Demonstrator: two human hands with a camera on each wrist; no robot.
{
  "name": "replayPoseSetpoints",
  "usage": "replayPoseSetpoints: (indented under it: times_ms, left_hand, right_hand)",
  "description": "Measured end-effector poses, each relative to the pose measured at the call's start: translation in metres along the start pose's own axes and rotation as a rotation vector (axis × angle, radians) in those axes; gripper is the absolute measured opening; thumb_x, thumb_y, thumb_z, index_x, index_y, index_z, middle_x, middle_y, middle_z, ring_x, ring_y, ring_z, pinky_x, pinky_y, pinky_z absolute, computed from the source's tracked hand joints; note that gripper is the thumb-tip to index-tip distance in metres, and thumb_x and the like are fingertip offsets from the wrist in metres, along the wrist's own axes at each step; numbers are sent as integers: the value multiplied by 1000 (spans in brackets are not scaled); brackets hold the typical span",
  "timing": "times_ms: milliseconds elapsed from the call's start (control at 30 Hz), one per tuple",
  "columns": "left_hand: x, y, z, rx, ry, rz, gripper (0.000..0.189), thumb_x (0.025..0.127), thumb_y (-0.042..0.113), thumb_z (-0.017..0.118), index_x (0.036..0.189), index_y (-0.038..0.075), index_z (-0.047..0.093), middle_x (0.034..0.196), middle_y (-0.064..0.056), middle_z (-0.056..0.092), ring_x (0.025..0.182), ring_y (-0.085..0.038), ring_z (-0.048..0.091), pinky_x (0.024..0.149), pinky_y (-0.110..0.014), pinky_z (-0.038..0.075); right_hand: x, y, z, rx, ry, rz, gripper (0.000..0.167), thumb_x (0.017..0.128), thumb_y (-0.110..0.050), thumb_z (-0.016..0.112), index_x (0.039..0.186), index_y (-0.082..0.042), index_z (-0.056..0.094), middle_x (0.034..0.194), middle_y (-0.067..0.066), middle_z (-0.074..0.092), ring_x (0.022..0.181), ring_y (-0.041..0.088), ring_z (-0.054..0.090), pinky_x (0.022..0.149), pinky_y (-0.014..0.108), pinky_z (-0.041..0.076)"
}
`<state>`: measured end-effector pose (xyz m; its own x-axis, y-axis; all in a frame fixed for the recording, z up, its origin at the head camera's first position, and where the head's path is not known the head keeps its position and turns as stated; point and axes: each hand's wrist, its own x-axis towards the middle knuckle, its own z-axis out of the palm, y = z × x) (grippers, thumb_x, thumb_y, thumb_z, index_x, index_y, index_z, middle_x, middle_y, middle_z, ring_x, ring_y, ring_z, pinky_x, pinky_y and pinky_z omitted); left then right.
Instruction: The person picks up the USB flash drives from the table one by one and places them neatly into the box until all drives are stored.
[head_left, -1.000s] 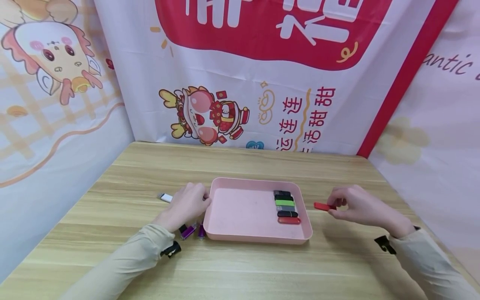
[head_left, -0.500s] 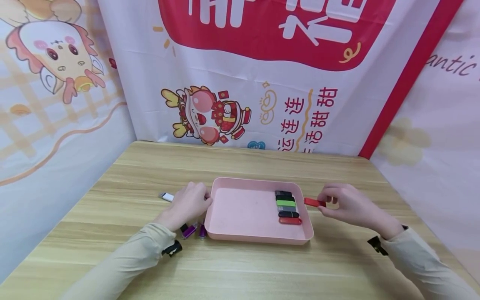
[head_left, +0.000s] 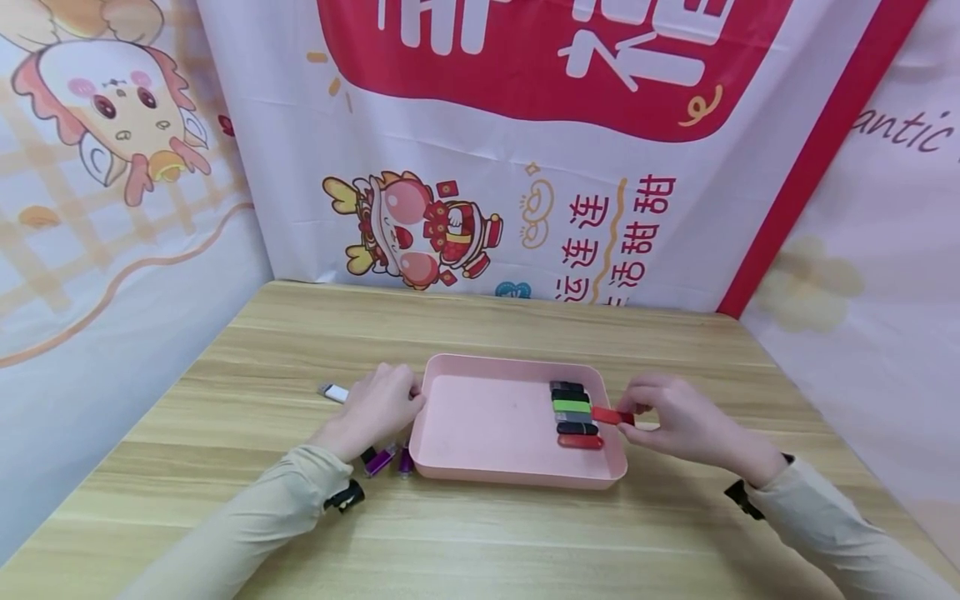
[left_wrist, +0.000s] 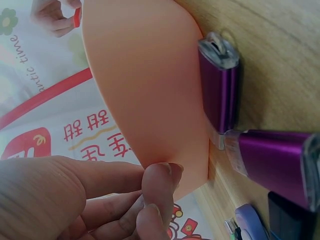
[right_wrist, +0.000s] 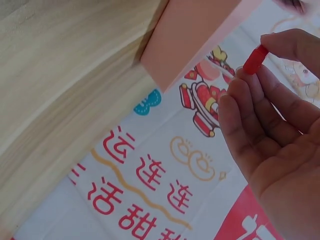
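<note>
A pink tray (head_left: pixel 487 425) sits on the table. Its right side bears a column of several USB sticks: black, a green USB stick (head_left: pixel 572 407), grey, and a red USB stick (head_left: pixel 581 442) nearest the front. My left hand (head_left: pixel 378 408) pinches the tray's left rim between thumb and fingers, seen close in the left wrist view. Between thumb and fingertips, my right hand (head_left: pixel 675 421) holds another red USB stick (head_left: pixel 611 416) over the tray's right rim. Its end lies beside the green and grey sticks; whether it touches them I cannot tell.
Left of the tray lie a purple USB stick (left_wrist: pixel 218 87), a second purple USB stick (left_wrist: pixel 277 160), a black one (left_wrist: pixel 290 217) and a white USB stick (head_left: pixel 333 392). A printed cloth (head_left: pixel 450 133) hangs behind the wooden table (head_left: pixel 480 542).
My right hand has moved left with the red USB stick, from beside the tray to over its right rim. The left hand stays at the tray's left rim.
</note>
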<state>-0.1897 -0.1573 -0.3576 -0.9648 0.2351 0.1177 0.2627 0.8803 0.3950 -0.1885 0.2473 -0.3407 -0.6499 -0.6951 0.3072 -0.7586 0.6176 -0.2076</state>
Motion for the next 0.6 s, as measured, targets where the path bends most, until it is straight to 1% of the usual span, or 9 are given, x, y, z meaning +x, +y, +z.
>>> replayPoseSetpoints:
  times_ms: [267,500,600]
  left_hand:
    - [-2,1,-1,0,6,-2,44,92,12,60,53,14,41,48,5,34,44,-9,36,41,-26,25]
    - [-1,0,0,2,9,9,44,92,12,60,53,15,41,49,5,34,44,-9,36,41,-26,26]
    - [0,0,0,5,9,14,44,92,12,60,53,14,41,49,5,34,44,-9,36,41,-26,26]
  right_hand:
    - [6,-9,2,31,-40,-57,19,76,-13,84,89,-16,71,84,-10,60,73,5,56,66,29,54]
    - [10,-15,6,65,-99,-52,18,77,-11,82,92,-13,72,88,-8,62,74,12,60,67,31,55]
    - [11,-15,8,56,-99,-71,18,77,-11,82,92,-12,72,88,-7,62,73,12,60,66,31,55]
